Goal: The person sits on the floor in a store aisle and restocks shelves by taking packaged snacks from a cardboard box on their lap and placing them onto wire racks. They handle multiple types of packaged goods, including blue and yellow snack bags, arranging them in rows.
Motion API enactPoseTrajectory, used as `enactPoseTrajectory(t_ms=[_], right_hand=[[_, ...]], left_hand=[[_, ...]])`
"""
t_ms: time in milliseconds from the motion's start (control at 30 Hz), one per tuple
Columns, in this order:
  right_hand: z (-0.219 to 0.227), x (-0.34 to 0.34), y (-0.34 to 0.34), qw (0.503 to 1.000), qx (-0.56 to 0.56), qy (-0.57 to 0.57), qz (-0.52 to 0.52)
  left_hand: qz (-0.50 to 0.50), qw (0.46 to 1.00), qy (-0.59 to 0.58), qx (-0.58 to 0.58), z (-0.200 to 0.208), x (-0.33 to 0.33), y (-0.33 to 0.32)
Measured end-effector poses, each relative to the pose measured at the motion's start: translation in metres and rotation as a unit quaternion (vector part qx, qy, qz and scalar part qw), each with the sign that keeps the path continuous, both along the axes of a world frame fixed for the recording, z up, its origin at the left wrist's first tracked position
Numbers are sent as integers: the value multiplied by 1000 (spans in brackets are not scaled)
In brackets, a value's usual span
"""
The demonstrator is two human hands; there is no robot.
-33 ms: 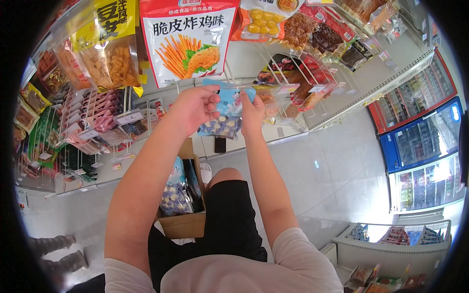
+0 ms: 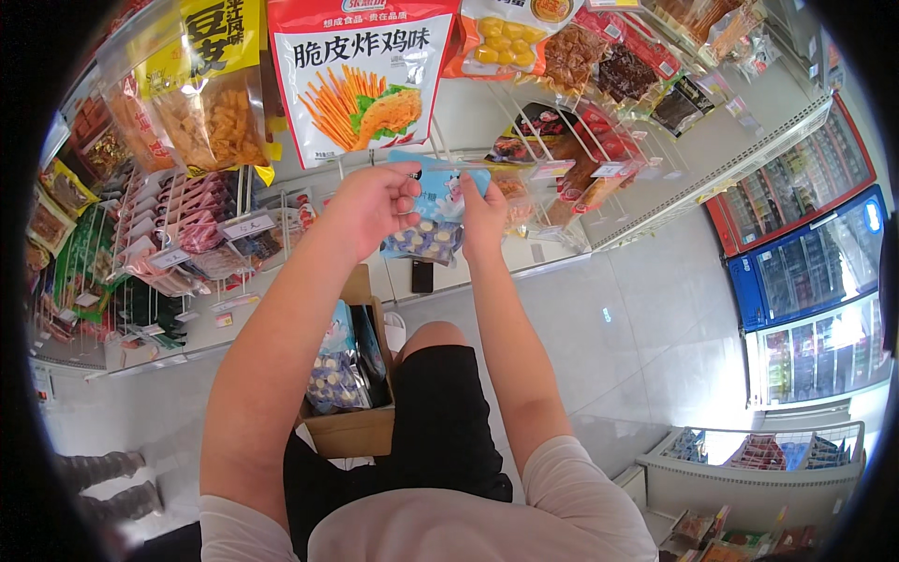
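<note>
A light blue candy bag point(image 2: 436, 242), with a clear lower part full of small wrapped pieces, is held up in front of the shelf. My left hand point(image 2: 376, 208) has its fingers curled at the bag's upper left edge. My right hand point(image 2: 484, 214) pinches the upper right corner, thumb on the front. Similar blue candy bags point(image 2: 335, 379) stand in an open cardboard box point(image 2: 348, 434) below, beside my leg. Just past my hands hangs a big red and white snack bag point(image 2: 363, 84).
Yellow snack bags point(image 2: 211, 108) and rows of hanging packets point(image 2: 201, 211) fill the rack on the left. A black phone point(image 2: 422, 276) lies on the lower shelf ledge. Display freezers point(image 2: 810, 253) stand right. At the lower left, another person's grey-striped legs point(image 2: 108, 468) show.
</note>
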State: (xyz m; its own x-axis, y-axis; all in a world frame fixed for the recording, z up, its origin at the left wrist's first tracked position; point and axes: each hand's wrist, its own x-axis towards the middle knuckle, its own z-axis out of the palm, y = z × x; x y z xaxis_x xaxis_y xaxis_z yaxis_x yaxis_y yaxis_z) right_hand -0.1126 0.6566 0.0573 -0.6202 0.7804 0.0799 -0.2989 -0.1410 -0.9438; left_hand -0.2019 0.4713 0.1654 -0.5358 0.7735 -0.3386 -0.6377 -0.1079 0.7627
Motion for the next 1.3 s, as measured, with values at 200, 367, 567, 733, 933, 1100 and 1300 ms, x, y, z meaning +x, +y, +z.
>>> enactPoseTrajectory(t_ms=[200, 367, 567, 733, 933, 1100, 1300], right_hand=[[4, 0, 2, 1000, -16, 5, -3], [-9, -18, 11, 999, 49, -16, -5], [-31, -52, 28, 838, 498, -160, -154], [-59, -109, 49, 869, 467, -164, 5], [-52, -121, -11, 981, 52, -169, 83], [-147, -25, -97, 938, 210, -220, 168], [-126, 74, -227, 753, 440, -401, 281]], left_hand=[[17, 999, -2, -42, 7, 10, -6], [9, 993, 115, -18, -12, 45, -55], [14, 912, 343, -225, -99, 92, -209], [39, 820, 403, -404, -168, 104, -309], [53, 764, 508, -393, -206, 113, -329], [1, 775, 493, -396, -188, 100, -306], [74, 813, 440, -375, -220, 91, -344]])
